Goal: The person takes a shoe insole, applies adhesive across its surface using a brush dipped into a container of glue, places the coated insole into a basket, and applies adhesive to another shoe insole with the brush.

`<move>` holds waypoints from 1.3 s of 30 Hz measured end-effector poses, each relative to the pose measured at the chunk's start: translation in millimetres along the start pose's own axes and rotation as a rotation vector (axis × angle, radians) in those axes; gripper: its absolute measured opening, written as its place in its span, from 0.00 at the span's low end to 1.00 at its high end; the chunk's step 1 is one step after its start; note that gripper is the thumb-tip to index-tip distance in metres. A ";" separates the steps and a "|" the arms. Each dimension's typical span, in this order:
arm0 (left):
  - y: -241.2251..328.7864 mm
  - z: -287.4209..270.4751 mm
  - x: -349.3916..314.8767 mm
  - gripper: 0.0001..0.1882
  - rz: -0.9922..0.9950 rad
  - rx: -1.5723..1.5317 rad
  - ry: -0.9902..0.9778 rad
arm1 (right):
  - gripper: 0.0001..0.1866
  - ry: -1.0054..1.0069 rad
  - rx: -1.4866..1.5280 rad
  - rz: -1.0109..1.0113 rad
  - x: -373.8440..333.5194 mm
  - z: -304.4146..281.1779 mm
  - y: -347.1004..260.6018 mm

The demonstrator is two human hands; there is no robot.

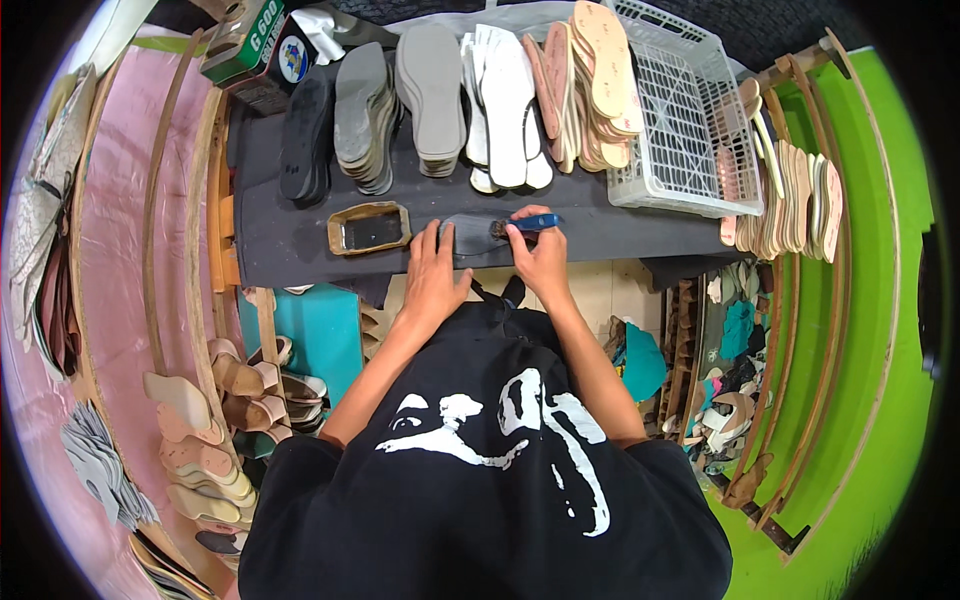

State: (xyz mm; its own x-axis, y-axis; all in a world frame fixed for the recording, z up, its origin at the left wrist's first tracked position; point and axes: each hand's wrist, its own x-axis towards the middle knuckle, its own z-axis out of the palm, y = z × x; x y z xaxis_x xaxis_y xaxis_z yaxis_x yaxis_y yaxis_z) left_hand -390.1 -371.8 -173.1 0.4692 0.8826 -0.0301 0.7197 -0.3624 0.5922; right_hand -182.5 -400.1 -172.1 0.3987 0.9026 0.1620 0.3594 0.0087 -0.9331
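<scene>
My left hand (434, 262) lies flat, fingers spread, pressing down a grey sole (468, 240) at the near edge of the bench (290, 245). My right hand (540, 255) is closed around a blue-handled brush (527, 223), its bristle end touching the sole's right part. Just left of my left hand sits a shallow rectangular tin (369, 228), brown rim, dark inside.

Along the back of the bench, left to right: a stack of black soles (305, 140), a stack of dark grey soles (365, 115), a stack of lighter grey soles (432, 95), white soles (505, 105), then tan insoles (590, 80) leaning against a white plastic basket (680, 120).

At the bench's far left corner is a green box (245, 40) with white print. Beside it is a dark package with a round blue-and-white label (293, 58); I cannot read it at this size.

Right of the basket, a row of tan insoles (790, 195) stands on edge in a curved wooden rack. Lower left, beige heeled shoe parts (230, 385) pile on a shelf by a pink wall (115, 250). A green wall (860, 330) is on the right.
</scene>
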 end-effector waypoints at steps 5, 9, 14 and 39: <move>4.0 10.5 6.0 0.40 -0.059 0.011 0.074 | 0.11 0.049 0.036 0.092 8.2 -27.8 23.0; 15.3 22.1 7.3 0.35 -0.103 -0.042 0.091 | 0.10 0.090 -0.052 0.076 17.5 -59.1 25.5; 19.0 26.4 13.2 0.35 -0.126 -0.070 0.082 | 0.17 -0.111 -0.376 -0.418 9.6 -40.9 14.6; -84.9 3.6 -20.4 0.25 0.524 -0.193 0.026 | 0.09 0.211 -0.293 -0.085 15.1 21.8 15.0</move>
State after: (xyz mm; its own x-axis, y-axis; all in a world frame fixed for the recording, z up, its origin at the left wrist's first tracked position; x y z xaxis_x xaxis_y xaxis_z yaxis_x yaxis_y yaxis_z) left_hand -458.9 -360.1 -225.7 0.7243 0.6074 0.3263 0.2858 -0.6952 0.6596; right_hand -189.5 -377.0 -190.7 0.5112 0.7950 0.3265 0.6131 -0.0711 -0.7868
